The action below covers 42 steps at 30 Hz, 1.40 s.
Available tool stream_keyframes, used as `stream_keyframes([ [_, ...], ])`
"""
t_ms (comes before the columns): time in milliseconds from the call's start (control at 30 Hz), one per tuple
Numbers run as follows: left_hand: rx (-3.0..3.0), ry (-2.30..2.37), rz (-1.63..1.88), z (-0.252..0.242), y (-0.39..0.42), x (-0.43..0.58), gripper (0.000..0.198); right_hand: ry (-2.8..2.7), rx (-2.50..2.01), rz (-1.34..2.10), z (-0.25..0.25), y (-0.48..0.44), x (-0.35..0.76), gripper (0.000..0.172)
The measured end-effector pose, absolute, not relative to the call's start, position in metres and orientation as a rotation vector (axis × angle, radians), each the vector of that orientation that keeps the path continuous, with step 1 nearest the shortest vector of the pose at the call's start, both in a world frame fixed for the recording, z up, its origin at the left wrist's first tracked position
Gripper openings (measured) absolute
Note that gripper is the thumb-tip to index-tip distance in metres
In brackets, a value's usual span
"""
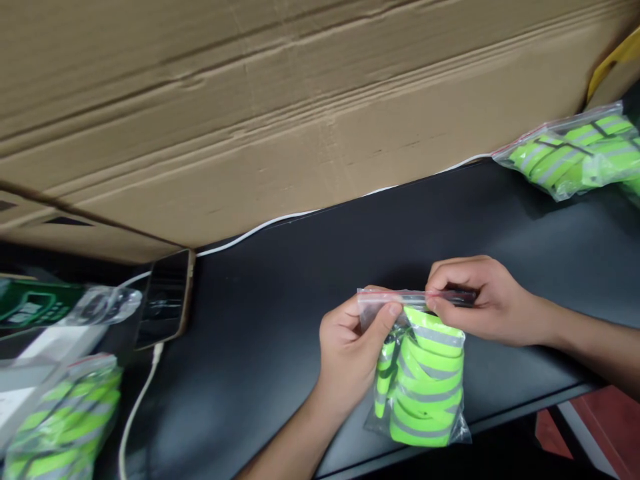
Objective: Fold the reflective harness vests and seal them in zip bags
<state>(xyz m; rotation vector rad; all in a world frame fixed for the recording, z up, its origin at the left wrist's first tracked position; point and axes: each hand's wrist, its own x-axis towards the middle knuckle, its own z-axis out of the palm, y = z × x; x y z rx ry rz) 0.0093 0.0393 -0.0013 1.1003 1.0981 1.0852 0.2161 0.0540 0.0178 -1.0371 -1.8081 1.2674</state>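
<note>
A clear zip bag hangs between both hands over the front edge of the black table. Inside it is a folded neon-yellow strap with grey reflective stripes. My left hand grips the bag's upper left side, thumb on the front just under the red-edged seal. At the upper right, my right hand pinches the seal between thumb and forefinger. The bag's top looks flat along the seal; whether it is fully closed I cannot tell.
Cardboard boxes line the table's back. A phone with a white cable leans at the left. Bagged neon straps lie at lower left and far right. A green package sits at the left edge.
</note>
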Motion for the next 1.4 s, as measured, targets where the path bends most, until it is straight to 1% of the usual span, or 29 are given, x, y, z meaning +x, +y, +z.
stream_keyframes([
  [167, 1.145, 1.111, 1.118, 0.001, 0.038, 0.011, 0.01, -1.783, -1.073, 1.283, 0.018, 0.052, 0.212, 0.015],
  [367, 1.202, 1.059, 1.178, 0.002, 0.035, 0.012, 0.006, -1.843, -1.017, 1.154, 0.025, 0.051, 0.207, 0.008],
  [533, 1.22, 1.046, 1.173, 0.002, 0.033, 0.014, 0.006, -1.969, -0.996, 1.072, 0.029, 0.052, 0.207, 0.01],
  [633, 1.278, 1.029, 1.19, 0.004, 0.033, 0.016, 0.007, -1.997, -0.992, 1.087, 0.028, 0.052, 0.209, 0.011],
  [800, 1.365, 0.969, 1.151, 0.008, 0.033, 0.014, 0.012, -2.006, -0.925, 1.171, 0.028, 0.053, 0.211, 0.006],
  [933, 1.346, 0.863, 1.0, 0.009, 0.04, 0.002, 0.014, -1.934, -0.862, 1.283, 0.029, 0.053, 0.213, 0.012],
  [1033, 1.354, 0.791, 0.873, 0.009, 0.047, -0.008, 0.016, -1.971, -0.852, 1.247, 0.03, 0.056, 0.215, 0.014],
  [1100, 1.383, 0.801, 0.849, 0.007, 0.05, -0.009, 0.018, -2.048, -0.872, 1.15, 0.028, 0.059, 0.216, 0.02],
  [1233, 1.529, 0.82, 0.868, 0.003, 0.045, -0.001, 0.027, -2.237, -0.932, 0.878, 0.017, 0.062, 0.216, 0.045],
  [1333, 1.646, 0.806, 0.905, 0.001, 0.039, 0.004, 0.034, -2.343, -0.959, 0.719, 0.011, 0.059, 0.211, 0.051],
  [1400, 1.71, 0.839, 0.932, 0.001, 0.037, 0.004, 0.034, -2.379, -0.964, 0.591, 0.01, 0.055, 0.207, 0.054],
])
